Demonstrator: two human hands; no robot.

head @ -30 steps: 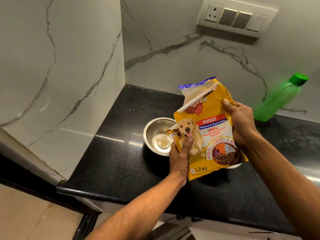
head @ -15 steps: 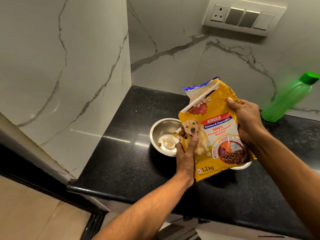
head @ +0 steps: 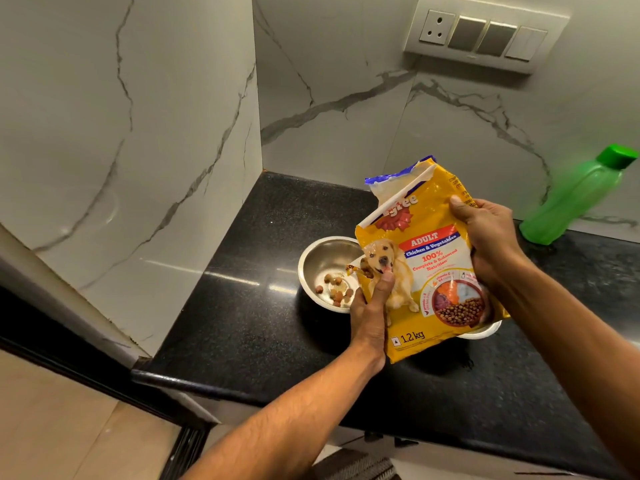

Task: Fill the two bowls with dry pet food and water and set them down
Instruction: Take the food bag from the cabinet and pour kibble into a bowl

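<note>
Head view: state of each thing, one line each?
Food bag: tilted over the steel bowl, torn corner down, kibble spilling out.
Steel bowl: on the counter, a few kibbles inside.
Second bowl: mostly hidden behind the bag, contents not visible.
Green bottle: capped, standing on the counter by the wall.
Left hand: pinches the bag's lower edge.
Right hand: grips the bag's right side.

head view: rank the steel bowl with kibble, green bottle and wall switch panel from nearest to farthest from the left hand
From the left hand, which pinches the pet food bag's lower left edge:
1. Steel bowl with kibble, right beside the hand, on its left.
2. Green bottle, far right on the black counter, against the wall.
3. Wall switch panel, high on the back wall, upper right.
</note>
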